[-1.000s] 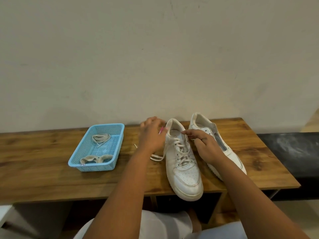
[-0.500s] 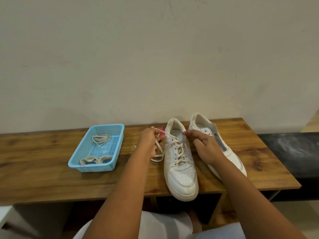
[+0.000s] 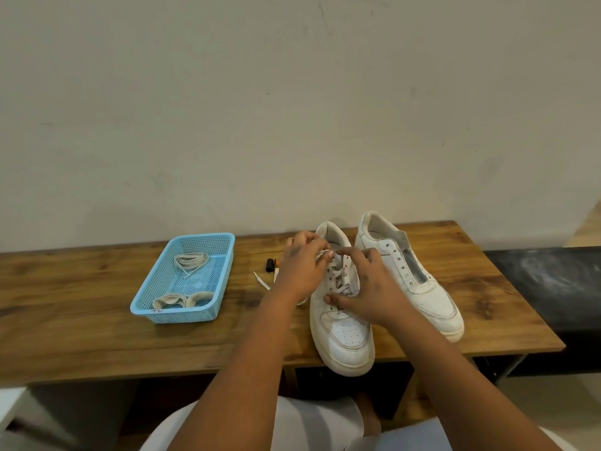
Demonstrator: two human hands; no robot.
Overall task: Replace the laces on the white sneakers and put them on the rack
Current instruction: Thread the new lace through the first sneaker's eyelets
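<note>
Laced sneaker (image 3: 344,333): sat on the wooden table (image 3: 81,320), toe pointing at you and overhanging the front edge, heel toward the wall.
Lace (image 3: 340,278): threaded through the eyelets; one loose end (image 3: 261,280) trailed onto the table left of the shoe.
Your left hand (image 3: 300,268): was at the top eyelets, fingers curled, fingertips pinching the lace near the collar.
Your right hand (image 3: 367,288): lay over the tongue area of the same shoe, fingers spread and bent, thumb pressed on the vamp below the lacing. I couldn't tell whether it actually gripped the lace.
Second sneaker (image 3: 413,275): stood just right of the first, angled outward, eyelets empty, no lace in it, touching or nearly touching your right hand's side.
Blue basket (image 3: 208,307): sat on the table well left of the shoes, apart from both hands.
Basket contents: one bundled lace (image 3: 190,260) at the far end, another bundled lace (image 3: 182,301) at the near end.
Small item (image 3: 270,265): dark cap with an orange bit, lay on the table between basket and your left hand; too small to identify.
Wall (image 3: 292,109): plain, ran right behind the table.
Dark bench (image 3: 546,288): stood to the right of the table.
</note>
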